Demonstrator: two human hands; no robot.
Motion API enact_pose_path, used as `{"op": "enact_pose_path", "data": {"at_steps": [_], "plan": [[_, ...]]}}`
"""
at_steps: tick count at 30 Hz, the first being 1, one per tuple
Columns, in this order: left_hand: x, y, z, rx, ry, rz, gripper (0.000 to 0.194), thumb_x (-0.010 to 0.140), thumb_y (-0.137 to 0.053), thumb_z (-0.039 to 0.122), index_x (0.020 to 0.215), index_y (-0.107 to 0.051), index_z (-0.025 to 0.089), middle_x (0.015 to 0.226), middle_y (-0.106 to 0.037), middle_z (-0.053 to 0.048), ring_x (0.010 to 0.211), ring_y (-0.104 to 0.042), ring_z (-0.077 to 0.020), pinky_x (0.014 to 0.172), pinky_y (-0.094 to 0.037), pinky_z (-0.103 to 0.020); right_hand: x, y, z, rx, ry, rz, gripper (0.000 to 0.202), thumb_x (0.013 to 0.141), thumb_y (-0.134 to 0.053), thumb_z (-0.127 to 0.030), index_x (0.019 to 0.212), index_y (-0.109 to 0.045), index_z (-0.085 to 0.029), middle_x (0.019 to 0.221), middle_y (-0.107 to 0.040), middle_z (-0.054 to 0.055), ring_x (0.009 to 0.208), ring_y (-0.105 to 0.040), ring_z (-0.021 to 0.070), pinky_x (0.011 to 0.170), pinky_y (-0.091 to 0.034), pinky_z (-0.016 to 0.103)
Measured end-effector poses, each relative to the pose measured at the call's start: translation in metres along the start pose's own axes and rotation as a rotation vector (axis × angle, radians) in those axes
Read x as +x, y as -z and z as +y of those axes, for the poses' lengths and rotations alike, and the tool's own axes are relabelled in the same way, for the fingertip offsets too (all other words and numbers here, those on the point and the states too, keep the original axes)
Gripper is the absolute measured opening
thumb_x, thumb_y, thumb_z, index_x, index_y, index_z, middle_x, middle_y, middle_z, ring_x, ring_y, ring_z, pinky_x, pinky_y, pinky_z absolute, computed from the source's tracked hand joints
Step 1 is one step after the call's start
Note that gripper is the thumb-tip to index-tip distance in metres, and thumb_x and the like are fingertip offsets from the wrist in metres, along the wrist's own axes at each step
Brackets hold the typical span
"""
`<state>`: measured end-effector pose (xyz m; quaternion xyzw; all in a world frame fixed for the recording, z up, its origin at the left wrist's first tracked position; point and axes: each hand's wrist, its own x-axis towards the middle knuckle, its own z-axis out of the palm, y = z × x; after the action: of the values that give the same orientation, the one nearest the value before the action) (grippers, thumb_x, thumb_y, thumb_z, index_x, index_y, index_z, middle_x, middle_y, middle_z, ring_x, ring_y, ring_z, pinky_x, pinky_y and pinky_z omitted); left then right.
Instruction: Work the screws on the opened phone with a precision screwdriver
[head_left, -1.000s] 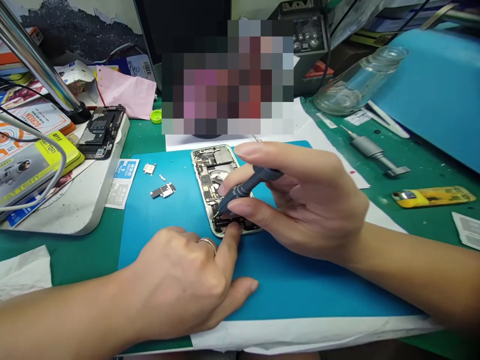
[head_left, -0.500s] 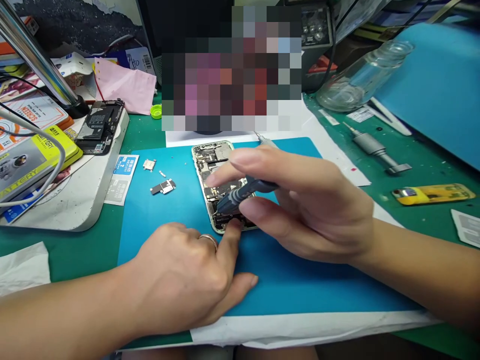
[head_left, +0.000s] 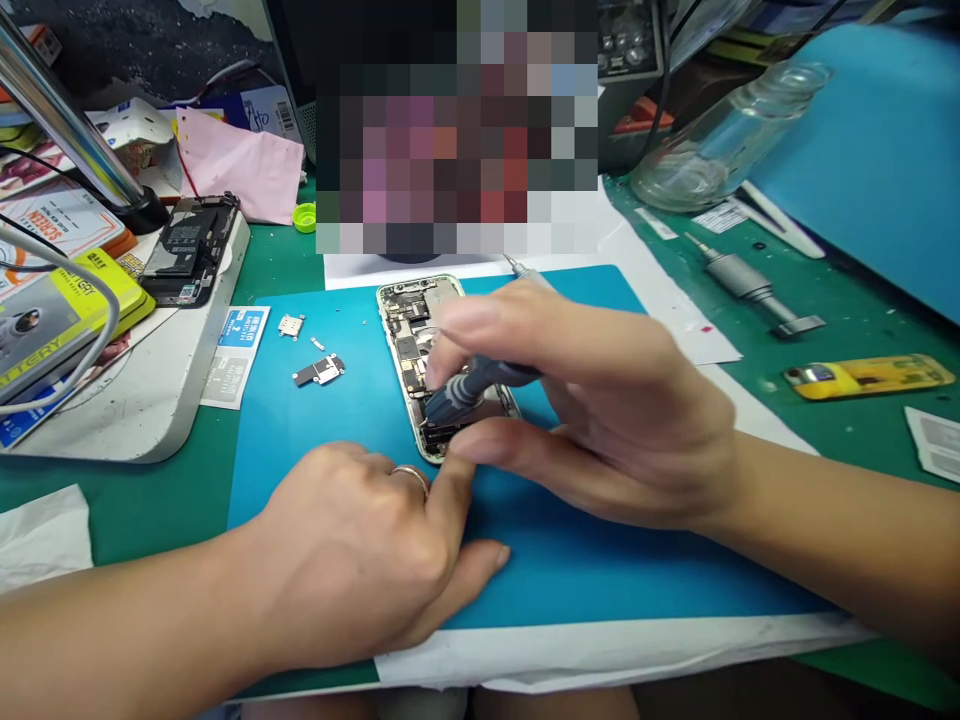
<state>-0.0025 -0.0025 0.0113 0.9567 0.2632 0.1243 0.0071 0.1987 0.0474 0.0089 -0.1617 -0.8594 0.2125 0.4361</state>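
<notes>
An opened smartphone [head_left: 409, 345] with its circuit boards bared lies on the blue mat [head_left: 315, 420]. My left hand [head_left: 382, 545] holds the phone down at its lower end with the index fingertip; its thumb sticks out and the other fingers are curled. Pinched in my right hand [head_left: 592, 400] is a dark grey tool with a ribbed grip [head_left: 457, 395]. The thin tip of this tool is at the phone's lower left inner edge. My right fingers hide much of the phone's right side. A metal bracket [head_left: 319, 371] and a small metal shield [head_left: 291, 325] lie left of the phone.
Another opened phone [head_left: 191, 250] rests on a white device [head_left: 180, 400] at left, beside a yellow battery box [head_left: 67, 310]. To the right are a grey screwdriver [head_left: 742, 280], a yellow-handled tool [head_left: 870, 377] and a tilted glass jar [head_left: 727, 150]. A screwdriver tip [head_left: 521, 268] shows behind my right hand.
My right hand has shifted slightly left and its thumb is nearer my left index fingertip. The view has moved slightly. The tool's tip stays near the phone's lower left edge.
</notes>
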Motion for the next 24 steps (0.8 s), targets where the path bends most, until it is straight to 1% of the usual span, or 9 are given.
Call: {"op": "enact_pose_path", "data": {"at_steps": [3, 5, 8, 11, 13, 16, 18, 21, 24], "plan": [[0.0004, 0.0001, 0.0000, 0.015, -0.004, 0.005, 0.050, 0.114, -0.028, 0.035, 0.100, -0.068, 0.009, 0.056, -0.062, -0.001, 0.044, -0.062, -0.0220, 0.042, -0.045, -0.040, -0.0010, 0.0011, -0.0038, -0.030, -0.115, -0.025, 0.053, 0.105, -0.050, -0.014, 0.149, -0.051, -0.042, 0.140, -0.070, -0.006, 0.116, -0.074, 0.0179, 0.108, -0.061, 0.037], [0.0004, -0.0001, 0.0000, 0.017, -0.007, 0.010, 0.051, 0.114, -0.027, 0.034, 0.113, -0.067, 0.003, 0.057, -0.063, -0.001, 0.045, -0.063, -0.0227, 0.041, -0.045, -0.040, -0.0015, 0.0013, -0.0048, -0.044, -0.136, -0.019, 0.049, 0.104, -0.051, -0.013, 0.144, -0.056, -0.040, 0.135, -0.073, -0.005, 0.111, -0.076, 0.0166, 0.106, -0.062, 0.035], [0.0004, -0.0008, 0.0002, 0.003, -0.006, 0.006, 0.050, 0.114, -0.029, 0.034, 0.114, -0.067, 0.001, 0.056, -0.062, 0.000, 0.044, -0.062, -0.0230, 0.041, -0.045, -0.041, -0.0013, 0.0012, -0.0031, -0.051, -0.066, 0.018, 0.040, 0.103, -0.059, -0.021, 0.139, -0.060, -0.037, 0.130, -0.075, -0.003, 0.103, -0.077, 0.0175, 0.100, -0.065, 0.035], [0.0005, -0.0014, 0.0004, 0.016, -0.006, 0.012, 0.051, 0.114, -0.029, 0.035, 0.117, -0.066, 0.000, 0.056, -0.061, 0.000, 0.043, -0.061, -0.0232, 0.041, -0.046, -0.041, -0.0002, 0.0017, -0.0004, -0.032, -0.064, 0.005, 0.041, 0.104, -0.052, -0.018, 0.139, -0.059, -0.037, 0.134, -0.073, -0.004, 0.112, -0.075, 0.0181, 0.105, -0.063, 0.036], [0.0007, -0.0016, 0.0006, 0.012, -0.008, 0.009, 0.049, 0.113, -0.030, 0.035, 0.106, -0.069, 0.005, 0.056, -0.061, -0.001, 0.044, -0.062, -0.0233, 0.041, -0.046, -0.041, 0.0005, 0.0023, 0.0002, -0.022, -0.050, -0.030, 0.045, 0.103, -0.048, -0.013, 0.141, -0.057, -0.036, 0.137, -0.072, -0.004, 0.114, -0.074, 0.0161, 0.106, -0.062, 0.035], [0.0008, -0.0018, 0.0012, 0.005, -0.014, 0.016, 0.047, 0.112, -0.034, 0.033, 0.082, -0.065, 0.016, 0.056, -0.061, -0.001, 0.044, -0.062, -0.0235, 0.040, -0.046, -0.042, 0.0006, 0.0029, -0.0014, -0.018, -0.001, -0.034, 0.043, 0.104, -0.056, -0.019, 0.145, -0.054, -0.031, 0.138, -0.073, 0.000, 0.112, -0.075, 0.0157, 0.104, -0.061, 0.033], [0.0006, -0.0022, 0.0018, 0.025, -0.015, 0.026, 0.045, 0.111, -0.037, 0.032, 0.079, -0.064, 0.017, 0.055, -0.060, -0.001, 0.043, -0.061, -0.0237, 0.039, -0.045, -0.042, 0.0003, 0.0026, -0.0034, -0.015, -0.038, -0.024, 0.043, 0.104, -0.056, -0.020, 0.146, -0.054, -0.032, 0.142, -0.070, -0.001, 0.116, -0.074, 0.0169, 0.107, -0.060, 0.033], [-0.0005, -0.0034, 0.0021, 0.071, -0.021, 0.041, 0.043, 0.112, -0.037, 0.032, 0.098, -0.069, 0.007, 0.057, -0.063, -0.003, 0.045, -0.063, -0.0245, 0.040, -0.046, -0.042, -0.0001, 0.0007, -0.0039, -0.021, -0.139, -0.033, 0.054, 0.103, -0.048, -0.011, 0.149, -0.052, -0.039, 0.142, -0.070, -0.004, 0.114, -0.074, 0.0165, 0.106, -0.060, 0.033], [-0.0013, -0.0039, 0.0014, 0.046, -0.071, 0.059, 0.042, 0.112, -0.035, 0.030, 0.117, -0.066, 0.002, 0.060, -0.065, -0.001, 0.047, -0.063, -0.0229, 0.040, -0.046, -0.041, -0.0010, -0.0019, 0.0009, 0.020, -0.037, 0.035, 0.055, 0.102, -0.059, -0.019, 0.154, -0.049, -0.038, 0.136, -0.074, -0.002, 0.102, -0.077, 0.0183, 0.096, -0.065, 0.034]]}}
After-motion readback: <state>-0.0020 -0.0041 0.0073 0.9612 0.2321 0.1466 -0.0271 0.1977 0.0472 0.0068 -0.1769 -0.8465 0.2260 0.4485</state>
